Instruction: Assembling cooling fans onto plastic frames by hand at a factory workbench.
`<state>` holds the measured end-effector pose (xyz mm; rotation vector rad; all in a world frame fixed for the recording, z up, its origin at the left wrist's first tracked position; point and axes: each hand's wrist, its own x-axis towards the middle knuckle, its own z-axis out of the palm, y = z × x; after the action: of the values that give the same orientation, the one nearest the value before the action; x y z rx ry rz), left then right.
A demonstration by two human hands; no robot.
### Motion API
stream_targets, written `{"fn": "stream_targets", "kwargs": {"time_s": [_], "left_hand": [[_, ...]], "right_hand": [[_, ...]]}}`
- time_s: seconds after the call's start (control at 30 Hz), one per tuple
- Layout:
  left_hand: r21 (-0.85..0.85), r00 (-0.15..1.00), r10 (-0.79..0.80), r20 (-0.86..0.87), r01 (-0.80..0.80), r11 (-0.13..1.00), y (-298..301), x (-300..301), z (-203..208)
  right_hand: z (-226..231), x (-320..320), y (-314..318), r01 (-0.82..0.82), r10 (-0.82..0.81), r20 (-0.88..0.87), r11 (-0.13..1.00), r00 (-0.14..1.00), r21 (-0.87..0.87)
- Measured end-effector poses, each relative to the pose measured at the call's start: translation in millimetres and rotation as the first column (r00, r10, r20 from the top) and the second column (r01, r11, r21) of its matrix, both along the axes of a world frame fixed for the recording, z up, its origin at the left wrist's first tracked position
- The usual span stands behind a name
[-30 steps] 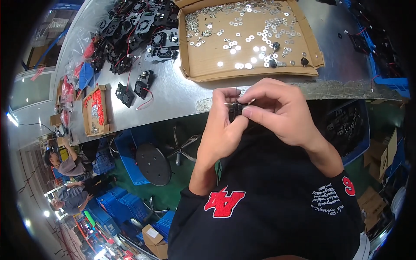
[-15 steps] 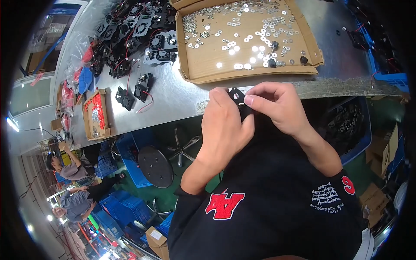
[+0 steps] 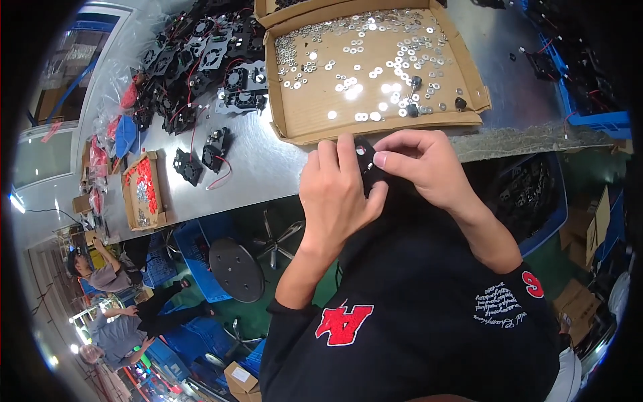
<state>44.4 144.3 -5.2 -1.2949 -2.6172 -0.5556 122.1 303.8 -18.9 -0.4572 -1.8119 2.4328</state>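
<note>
My left hand point(image 3: 335, 197) is closed around a small black part point(image 3: 366, 173) with a round hole and a shiny metal bit on its face, held in front of the bench edge. From the other side my right hand point(image 3: 429, 171) pinches the right edge of the part, thumb tip beside the metal bit. Whether a tiny piece sits between those fingertips is hidden. Just beyond the hands lies a shallow cardboard tray point(image 3: 315, 120) with many loose metal washers point(image 3: 402, 63) and a few black knob-like pieces point(image 3: 412, 110).
Black fan assemblies point(image 3: 214, 57) with wires are heaped at the back left; two more fans point(image 3: 188, 166) lie nearer. A small box point(image 3: 159, 218) holds red pieces. A blue crate point(image 3: 599, 120) stands at right, a round stool point(image 3: 236, 269) below the bench. Two people are at far left.
The view has shifted slightly, so the tray and bench sit a little lower and further left. My left hand's fingers have straightened somewhat along the black part; both hands stay on it.
</note>
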Motion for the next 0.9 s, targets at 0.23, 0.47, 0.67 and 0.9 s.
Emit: {"fn": "stream_targets", "kwargs": {"time_s": [0.23,0.47,0.67,0.9], "left_hand": [[0.01,0.999,-0.035,-0.029,0.036,0.999,0.3,-10.8,-0.9],[-0.026,0.985,-0.153,-0.084,0.151,0.988,-6.1,-22.1,-12.1],[0.056,0.969,-0.204,-0.141,0.213,0.975,-9.1,-33.9,-8.3],[0.168,0.981,-0.137,-0.135,0.159,0.973,-14.7,-42.5,-18.1]], "right_hand": [[8.2,-5.5,3.4,-0.026,0.025,0.008,0.996,1.0,0.09],[11.2,-0.9,-8.3,0.066,-0.088,0.032,0.901,0.996,0.43],[47.5,-9.8,7.4,-0.033,0.155,-0.076,0.603,0.985,0.797],[71.6,-165.8,115.4,0.155,0.14,-0.175,0.146,0.975,0.977]]}}
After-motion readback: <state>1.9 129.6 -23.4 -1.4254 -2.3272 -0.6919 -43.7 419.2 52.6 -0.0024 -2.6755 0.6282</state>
